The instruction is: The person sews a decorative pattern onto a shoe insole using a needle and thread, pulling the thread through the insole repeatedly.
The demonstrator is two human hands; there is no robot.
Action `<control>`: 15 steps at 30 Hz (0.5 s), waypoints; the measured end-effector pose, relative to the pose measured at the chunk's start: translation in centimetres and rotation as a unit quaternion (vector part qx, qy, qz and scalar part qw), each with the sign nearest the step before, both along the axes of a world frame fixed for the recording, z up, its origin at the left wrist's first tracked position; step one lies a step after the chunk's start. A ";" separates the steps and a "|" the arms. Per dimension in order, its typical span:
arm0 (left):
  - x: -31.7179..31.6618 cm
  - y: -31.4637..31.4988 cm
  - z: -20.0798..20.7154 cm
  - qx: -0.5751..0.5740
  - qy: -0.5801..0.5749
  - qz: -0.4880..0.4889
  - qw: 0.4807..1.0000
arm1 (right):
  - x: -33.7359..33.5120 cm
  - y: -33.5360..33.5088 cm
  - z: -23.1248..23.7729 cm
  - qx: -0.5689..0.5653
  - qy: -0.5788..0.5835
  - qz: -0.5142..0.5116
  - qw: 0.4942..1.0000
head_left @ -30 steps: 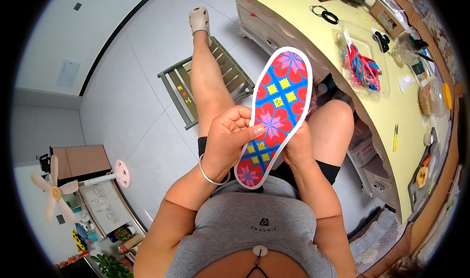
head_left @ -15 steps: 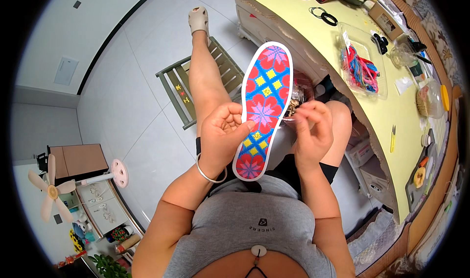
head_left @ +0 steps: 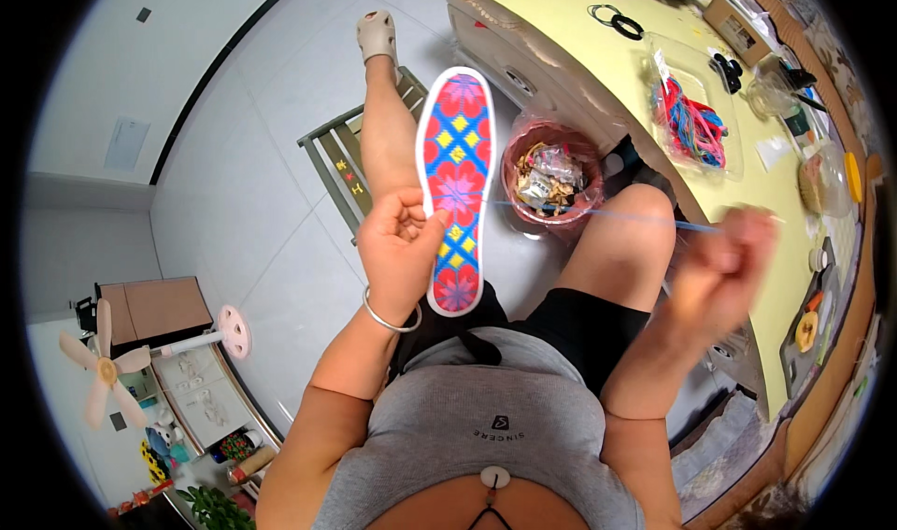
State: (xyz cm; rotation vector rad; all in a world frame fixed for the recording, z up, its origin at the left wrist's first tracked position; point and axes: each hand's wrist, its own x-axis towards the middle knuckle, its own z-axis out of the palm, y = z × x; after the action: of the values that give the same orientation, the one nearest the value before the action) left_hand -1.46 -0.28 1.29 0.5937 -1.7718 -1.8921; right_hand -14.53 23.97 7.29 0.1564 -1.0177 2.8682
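My left hand (head_left: 404, 242) grips the left edge of an embroidered insole (head_left: 458, 194), its thumb on the patterned face. The insole is white-rimmed, with red and pink flowers, blue bands and yellow diamonds, and stands roughly upright over my lap. From its middle a light blue thread (head_left: 645, 215) runs taut to the right, over my knee. My right hand (head_left: 724, 273), smeared by motion, has the thread's far end at its fingers, out by the table edge. Whether a needle is in those fingers cannot be made out.
Below the thread stands a lined waste bin (head_left: 509, 170) full of scraps. On the yellow table (head_left: 598, 72) lie a clear tray (head_left: 733, 161) of coloured thread, hair ties (head_left: 624, 28) and a claw clip (head_left: 725, 72). A slatted stool (head_left: 327, 156) sits under my outstretched leg.
My right hand has swept from beside the insole out to the right, drawing the thread into a long taut line. The insole has shifted slightly left and stands more upright; the bin shows fully.
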 end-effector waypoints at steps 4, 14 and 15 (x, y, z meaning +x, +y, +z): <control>-0.1 0.8 0.6 0.025 0.023 -0.025 0.999 | -0.8 0.7 0.2 0.038 0.090 -0.094 0.991; -0.2 2.4 1.9 0.079 0.062 -0.094 0.991 | 4.5 -8.2 -5.1 0.556 0.368 -0.042 0.744; -0.1 2.4 1.9 0.081 0.064 -0.095 0.990 | 4.6 -8.3 -5.1 0.568 0.366 -0.040 0.736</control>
State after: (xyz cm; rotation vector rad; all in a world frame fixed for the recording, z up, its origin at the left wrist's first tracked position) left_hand -1.60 2.12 3.23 0.3606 -1.6551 -2.1660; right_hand -9.93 15.63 2.15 1.1263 -2.1761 1.3731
